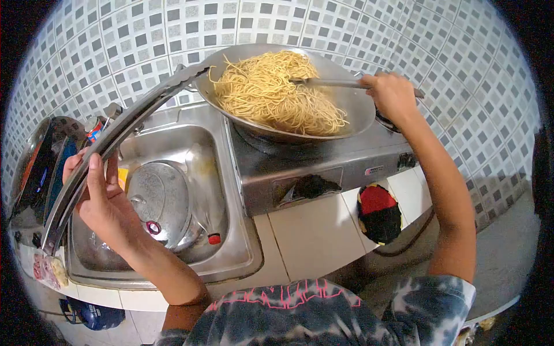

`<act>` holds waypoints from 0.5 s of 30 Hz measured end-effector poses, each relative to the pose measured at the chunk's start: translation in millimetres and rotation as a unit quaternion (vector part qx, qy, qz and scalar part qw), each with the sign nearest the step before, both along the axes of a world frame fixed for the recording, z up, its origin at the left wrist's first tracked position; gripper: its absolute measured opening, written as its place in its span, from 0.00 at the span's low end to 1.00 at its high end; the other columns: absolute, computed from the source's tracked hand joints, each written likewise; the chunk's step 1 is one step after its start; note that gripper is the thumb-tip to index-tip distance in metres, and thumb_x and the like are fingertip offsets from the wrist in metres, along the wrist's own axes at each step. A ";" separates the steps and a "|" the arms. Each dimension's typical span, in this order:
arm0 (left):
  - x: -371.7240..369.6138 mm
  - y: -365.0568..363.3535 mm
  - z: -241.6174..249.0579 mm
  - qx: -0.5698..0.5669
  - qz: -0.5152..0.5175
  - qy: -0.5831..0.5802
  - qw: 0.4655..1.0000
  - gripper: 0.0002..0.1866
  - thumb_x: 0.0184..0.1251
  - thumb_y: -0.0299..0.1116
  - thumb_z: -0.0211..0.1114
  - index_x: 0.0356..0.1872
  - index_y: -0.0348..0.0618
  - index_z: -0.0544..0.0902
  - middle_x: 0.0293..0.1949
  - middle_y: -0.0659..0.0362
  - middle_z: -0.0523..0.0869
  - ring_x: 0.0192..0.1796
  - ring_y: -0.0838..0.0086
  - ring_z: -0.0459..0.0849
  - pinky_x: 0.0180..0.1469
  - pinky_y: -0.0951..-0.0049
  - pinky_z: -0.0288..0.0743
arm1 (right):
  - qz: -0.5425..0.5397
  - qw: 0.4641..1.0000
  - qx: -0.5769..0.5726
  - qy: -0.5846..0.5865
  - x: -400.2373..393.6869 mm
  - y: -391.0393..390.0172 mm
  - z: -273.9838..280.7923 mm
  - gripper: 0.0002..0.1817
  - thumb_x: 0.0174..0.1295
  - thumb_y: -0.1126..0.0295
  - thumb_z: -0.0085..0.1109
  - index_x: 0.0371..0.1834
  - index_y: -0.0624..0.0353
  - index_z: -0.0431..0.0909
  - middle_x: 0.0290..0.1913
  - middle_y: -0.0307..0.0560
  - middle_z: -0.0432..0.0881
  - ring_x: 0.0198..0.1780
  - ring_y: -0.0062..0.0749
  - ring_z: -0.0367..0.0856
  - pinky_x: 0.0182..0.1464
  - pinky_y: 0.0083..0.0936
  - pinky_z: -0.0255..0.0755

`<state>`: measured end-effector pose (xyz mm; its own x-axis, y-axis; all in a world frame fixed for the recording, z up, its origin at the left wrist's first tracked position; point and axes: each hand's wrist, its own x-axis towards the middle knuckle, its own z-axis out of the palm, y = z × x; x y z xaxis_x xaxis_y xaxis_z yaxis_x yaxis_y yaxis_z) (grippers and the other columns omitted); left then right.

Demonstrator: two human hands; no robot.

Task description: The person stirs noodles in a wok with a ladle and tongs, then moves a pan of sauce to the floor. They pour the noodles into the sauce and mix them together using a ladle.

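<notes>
A wide metal wok (362, 112) holds a large heap of yellow noodles (271, 92). My left hand (109, 210) is closed around long metal tongs (130, 120), whose scalloped tip reaches the wok's left rim beside the noodles. On the right, my right hand (393, 95) grips the handle of a long metal cooking utensil (332, 83). Its far end is buried in the noodles, so its shape is hidden.
The wok sits on a steel gas stove (323, 158). Left of it, a sink (245, 254) contains a metal lid (156, 190) and a red-capped bottle (214, 238). A red and black pot holder (379, 214) lies on the tiled counter (311, 236). A blue container (95, 314) stands below.
</notes>
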<state>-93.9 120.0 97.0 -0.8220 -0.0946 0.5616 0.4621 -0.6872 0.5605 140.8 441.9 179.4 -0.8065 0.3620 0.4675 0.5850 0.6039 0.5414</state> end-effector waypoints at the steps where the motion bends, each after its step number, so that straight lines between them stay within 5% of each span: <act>1: -1.7 -1.6 -0.8 -0.001 -0.002 0.003 1.000 0.12 0.53 0.23 0.58 0.39 0.39 0.70 0.39 0.55 0.74 0.43 0.71 0.76 0.47 0.69 0.72 | -0.007 1.000 -0.004 0.000 -0.7 3.1 0.1 0.08 0.46 0.69 0.54 0.32 0.47 0.77 0.26 0.43 0.77 0.31 0.38 0.76 0.30 0.33 0.69; 15: -0.6 0.1 0.3 0.009 -0.009 -0.007 1.000 0.13 0.53 0.23 0.58 0.40 0.38 0.70 0.38 0.54 0.75 0.42 0.69 0.76 0.48 0.67 0.71 | 0.029 0.994 -0.073 -0.081 15.8 -53.6 27.6 0.09 0.51 0.63 0.50 0.30 0.54 0.74 0.20 0.50 0.76 0.26 0.45 0.76 0.29 0.38 0.69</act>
<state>-94.6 120.1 97.3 -0.8319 -0.0897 0.5476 0.4412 -0.7054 0.5548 156.6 388.2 207.0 -0.8881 0.3673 0.2761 0.4595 0.7132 0.5293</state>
